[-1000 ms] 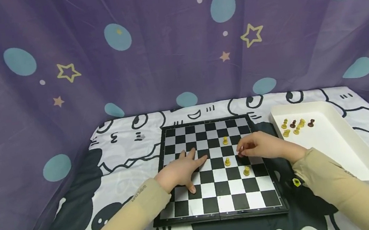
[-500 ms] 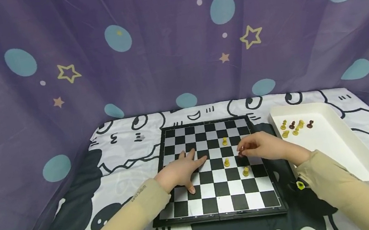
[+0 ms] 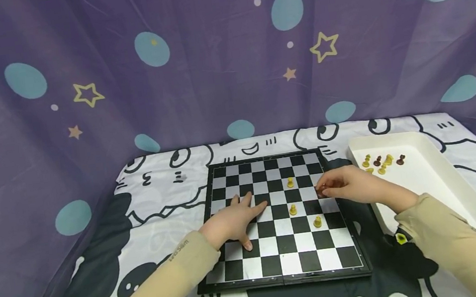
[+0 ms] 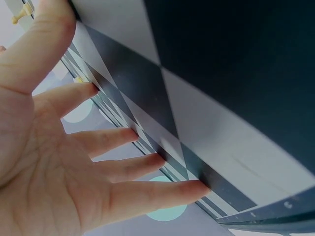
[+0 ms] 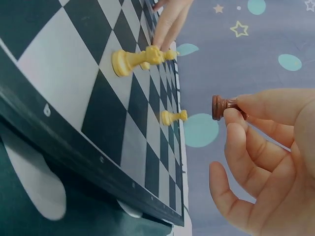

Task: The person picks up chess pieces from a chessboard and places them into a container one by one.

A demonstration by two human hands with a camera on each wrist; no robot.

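My left hand (image 3: 231, 221) lies spread over the left half of a black-and-white chessboard (image 3: 291, 263); its fingertips rest on the squares in the left wrist view. Between thumb and fingers, my right hand (image 3: 351, 184) pinches a dark brown chess piece (image 5: 219, 107), held apart from the board in the right wrist view. The fingers hide its top, while its round base shows. Three yellow chess pieces stand upright on the board: one farther back (image 3: 290, 182), one near the middle (image 3: 293, 210) and one closer to me (image 3: 317, 222).
To the board's right, a white tray (image 3: 439, 187) holds several yellow and brown chess pieces (image 3: 382, 169) at its back left. A black-and-white patterned cloth (image 3: 157, 184) covers the table. Behind it hangs a purple curtain (image 3: 220, 80) with stars.
My right hand has shifted right with the brown chess piece, off the dark square where it was, toward the board's right edge. The left hand stays in place.
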